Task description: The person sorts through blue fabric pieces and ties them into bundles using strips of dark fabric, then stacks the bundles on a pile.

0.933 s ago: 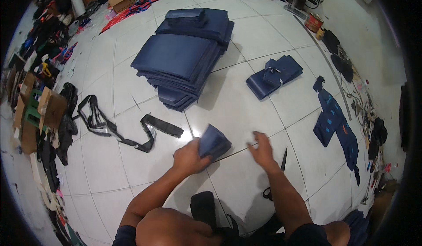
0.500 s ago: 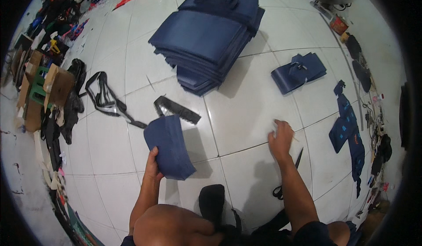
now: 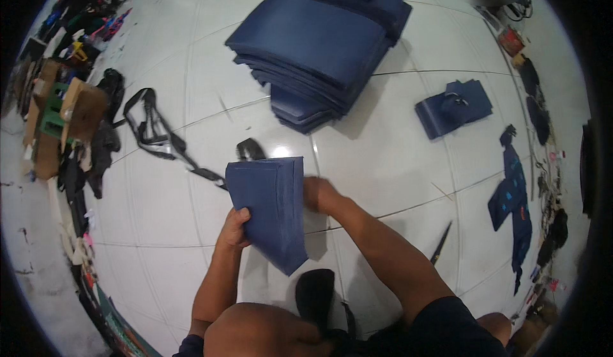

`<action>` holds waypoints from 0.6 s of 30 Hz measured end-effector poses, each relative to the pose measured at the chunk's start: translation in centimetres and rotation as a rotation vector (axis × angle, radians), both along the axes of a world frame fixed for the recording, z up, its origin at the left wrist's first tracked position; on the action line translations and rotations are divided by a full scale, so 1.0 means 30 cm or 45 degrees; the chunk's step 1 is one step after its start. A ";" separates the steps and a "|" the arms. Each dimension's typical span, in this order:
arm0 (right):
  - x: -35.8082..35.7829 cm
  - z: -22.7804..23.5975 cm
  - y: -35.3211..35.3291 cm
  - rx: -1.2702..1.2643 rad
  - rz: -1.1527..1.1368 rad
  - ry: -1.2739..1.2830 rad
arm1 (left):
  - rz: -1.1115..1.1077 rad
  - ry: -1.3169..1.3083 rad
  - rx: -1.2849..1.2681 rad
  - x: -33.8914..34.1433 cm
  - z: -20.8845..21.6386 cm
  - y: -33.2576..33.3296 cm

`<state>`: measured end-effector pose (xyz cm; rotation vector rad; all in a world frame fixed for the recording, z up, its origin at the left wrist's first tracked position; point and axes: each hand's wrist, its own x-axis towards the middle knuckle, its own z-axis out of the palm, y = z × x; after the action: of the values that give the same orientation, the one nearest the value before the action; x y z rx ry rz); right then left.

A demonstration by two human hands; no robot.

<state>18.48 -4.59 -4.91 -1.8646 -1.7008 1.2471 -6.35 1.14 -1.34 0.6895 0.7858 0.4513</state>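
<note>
A stack of dark blue sheet pieces (image 3: 268, 204), cut with a slanted lower edge, is held up above the tiled floor. My left hand (image 3: 234, 228) grips its left side, thumb on top and fingers underneath. At the stack's right edge is my right hand (image 3: 322, 194), its fingers hidden behind the pieces and slightly blurred. A short black strip (image 3: 250, 148) shows just beyond the held stack, mostly covered by it. Scissors (image 3: 442, 243) lie on the floor beside my right forearm, their handles hidden.
Farther off stands a large pile of blue sheets (image 3: 313, 35). A small blue bundle (image 3: 447, 109) lies to the right, near a patterned blue cloth scrap (image 3: 511, 185). Black straps (image 3: 153, 127) lie at left, by a cardboard box (image 3: 86, 111). Clutter lines both walls.
My right hand has come left from over the floor to the stack's right edge. The held stack has turned and shifted right, now covering more of the black strip. The view has shifted slightly.
</note>
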 end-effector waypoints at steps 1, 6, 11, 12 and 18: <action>0.015 0.039 -0.039 -0.003 0.116 0.008 | -0.055 -0.037 -0.011 0.026 -0.002 0.007; 0.113 0.135 -0.288 0.228 -0.517 0.604 | -0.357 -0.022 -0.109 0.210 -0.037 -0.069; 0.278 0.013 -0.476 0.325 -0.827 0.608 | -0.571 -0.171 -0.381 0.294 -0.213 -0.187; 0.297 0.012 -0.516 0.320 -0.898 0.616 | -0.588 -0.168 -0.419 0.307 -0.231 -0.192; 0.398 0.051 -0.801 0.282 -1.149 0.292 | -0.797 0.060 -0.212 0.427 -0.054 -0.203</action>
<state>30.42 -28.61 -3.37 -1.8961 -0.6719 0.7989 6.46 -4.95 -2.95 0.7495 0.6021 -0.1970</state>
